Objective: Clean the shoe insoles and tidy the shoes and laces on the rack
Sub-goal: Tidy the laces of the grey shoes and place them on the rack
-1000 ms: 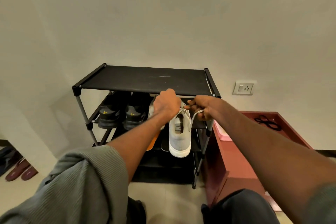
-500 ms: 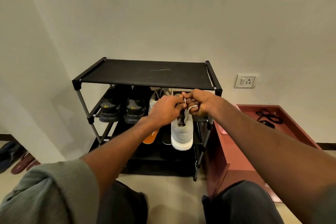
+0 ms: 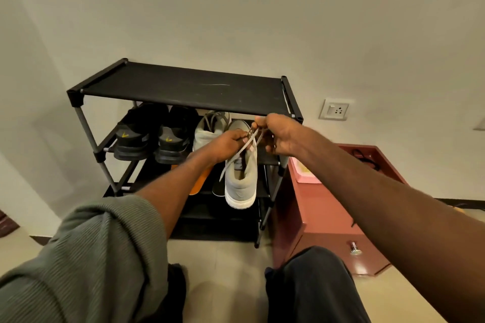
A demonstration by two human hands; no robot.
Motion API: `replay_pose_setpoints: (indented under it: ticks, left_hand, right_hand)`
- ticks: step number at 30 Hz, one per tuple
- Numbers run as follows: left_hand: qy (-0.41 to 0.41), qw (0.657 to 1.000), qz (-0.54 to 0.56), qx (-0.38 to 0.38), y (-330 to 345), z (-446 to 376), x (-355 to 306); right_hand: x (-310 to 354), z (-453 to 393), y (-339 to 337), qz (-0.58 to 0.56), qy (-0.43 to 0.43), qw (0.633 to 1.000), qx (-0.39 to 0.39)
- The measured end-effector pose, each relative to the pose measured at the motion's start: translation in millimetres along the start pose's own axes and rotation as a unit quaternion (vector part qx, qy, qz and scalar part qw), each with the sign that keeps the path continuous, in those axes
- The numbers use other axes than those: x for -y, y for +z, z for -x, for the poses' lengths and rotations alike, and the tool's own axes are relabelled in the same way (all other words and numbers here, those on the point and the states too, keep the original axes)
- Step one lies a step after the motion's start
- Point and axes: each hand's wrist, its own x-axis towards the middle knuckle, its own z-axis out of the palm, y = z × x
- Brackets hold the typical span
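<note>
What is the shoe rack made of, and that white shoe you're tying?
The shoe rack looks like black fabric shelves stretched on grey metal poles with black plastic corner joints. The white shoe seems soft, matte cloth or suede with a smooth rubbery sole. Its laces, pinched by both hands, look like flat woven cloth.

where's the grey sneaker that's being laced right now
In the head view the grey sneaker sits at the right end of the black rack's middle shelf, heel overhanging, beside its twin, its laces held by both hands.

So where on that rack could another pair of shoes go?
The rack's top shelf is bare from end to end. The middle shelf is crowded: black shoes on the left, grey sneakers on the right, where the left hand and right hand hold the laces.
</note>
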Motion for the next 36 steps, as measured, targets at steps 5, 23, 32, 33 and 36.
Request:
replay_pose_setpoints:
  ticks: [5, 23, 32, 33, 36]
  left_hand:
    - [0.002, 1.0, -0.011, 0.012, 0.2, -4.7, -2.8]
    - [-0.053, 0.998, 0.0, 0.017, -10.6, -26.7, -14.7]
    - [-0.09, 0.995, 0.017, 0.034, -17.9, -29.5, -12.9]
    - [-0.092, 0.995, 0.011, 0.034, -17.7, -30.1, -11.2]
    - [-0.095, 0.995, 0.004, 0.026, -17.9, -31.4, -11.7]
  right_hand:
    - [49.9, 32.5, -16.4, 0.031, -0.074, 0.997, -0.022]
    - [30.4, 56.7, 4.6, 0.126, -0.235, 0.962, -0.056]
    - [-25.7, -2.4, 20.0, 0.415, -0.202, 0.883, -0.087]
    - [-27.4, -3.7, 22.0, 0.448, -0.188, 0.872, -0.061]
    - [-29.5, -7.0, 23.7, 0.468, -0.152, 0.871, 0.0]
